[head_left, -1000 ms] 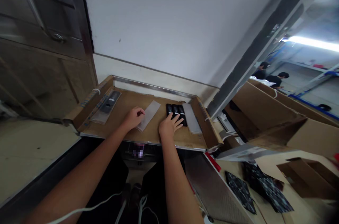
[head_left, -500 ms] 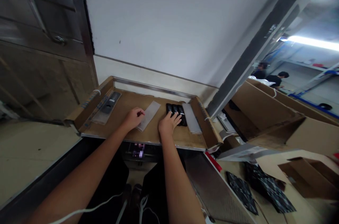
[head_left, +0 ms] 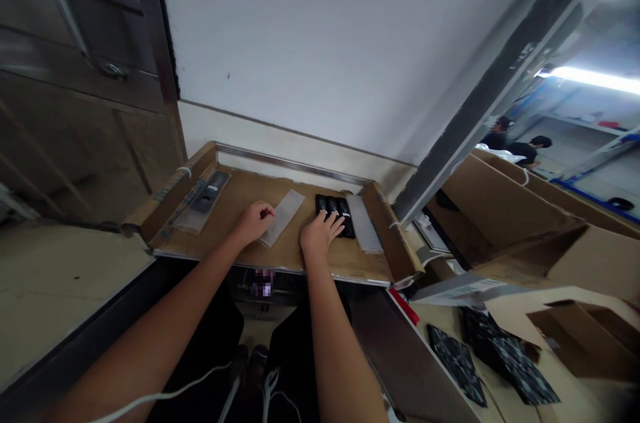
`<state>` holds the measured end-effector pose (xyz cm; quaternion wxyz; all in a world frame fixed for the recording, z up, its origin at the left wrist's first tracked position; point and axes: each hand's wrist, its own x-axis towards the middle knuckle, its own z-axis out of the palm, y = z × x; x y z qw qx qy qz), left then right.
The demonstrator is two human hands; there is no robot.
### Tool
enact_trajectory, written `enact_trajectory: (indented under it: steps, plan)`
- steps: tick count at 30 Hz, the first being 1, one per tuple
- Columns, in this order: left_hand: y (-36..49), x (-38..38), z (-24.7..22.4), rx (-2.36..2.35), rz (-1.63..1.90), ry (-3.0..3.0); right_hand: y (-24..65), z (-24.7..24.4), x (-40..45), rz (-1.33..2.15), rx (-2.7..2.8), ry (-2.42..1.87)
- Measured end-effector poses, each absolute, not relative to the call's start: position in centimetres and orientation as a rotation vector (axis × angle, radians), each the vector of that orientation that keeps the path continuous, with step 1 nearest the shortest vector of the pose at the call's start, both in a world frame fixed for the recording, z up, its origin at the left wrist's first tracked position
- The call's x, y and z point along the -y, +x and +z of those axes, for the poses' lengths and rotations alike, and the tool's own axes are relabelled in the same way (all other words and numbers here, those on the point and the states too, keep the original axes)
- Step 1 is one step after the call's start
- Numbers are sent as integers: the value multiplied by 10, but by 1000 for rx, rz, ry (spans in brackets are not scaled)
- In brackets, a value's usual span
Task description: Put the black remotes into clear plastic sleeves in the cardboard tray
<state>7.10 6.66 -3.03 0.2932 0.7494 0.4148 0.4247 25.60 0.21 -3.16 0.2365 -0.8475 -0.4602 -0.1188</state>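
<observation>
My left hand (head_left: 256, 221) rests over the left edge of a translucent plastic sleeve (head_left: 284, 216), its fingers curled; whether they pinch anything is hidden. On the right, my right hand (head_left: 320, 233) lies with fingers apart across the near part of several black oblong items (head_left: 333, 203) set side by side, each with a small white mark. Beside these items is a stack of clear plastic sleeves (head_left: 364, 226). At the left end of the cardboard-lined tray (head_left: 225, 236), a dark oblong item (head_left: 213, 189) lies on or inside more clear sleeves (head_left: 189, 219).
Cardboard walls (head_left: 395, 236) edge the tray's sides, with a white wall behind. A metal door (head_left: 80, 29) stands at left. To the right are a large open carton (head_left: 515, 223), dark patterned packages (head_left: 457, 363) and another box (head_left: 585, 336). Two people (head_left: 525, 148) sit farther back.
Both hands keep nearly the same pose and place. The view has shifted very slightly.
</observation>
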Motion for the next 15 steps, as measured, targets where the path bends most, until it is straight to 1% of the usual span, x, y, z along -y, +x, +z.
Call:
enact_trajectory:
  steps: [6, 10, 13, 15]
  plan:
    - [69, -68, -32, -1100, 1139, 1999, 255, -27, -3, -357, 1261, -2290]
    - [75, -65, -33, -1096, 1183, 1947, 247, -16, 6, -479, 1351, -2132]
    - [72, -63, -22, -1148, 1257, 1954, 243, -7, 14, -495, 1409, -2001]
    - [58, -65, -10, -1279, 1328, 2056, 242, -3, 16, -464, 1422, -1980]
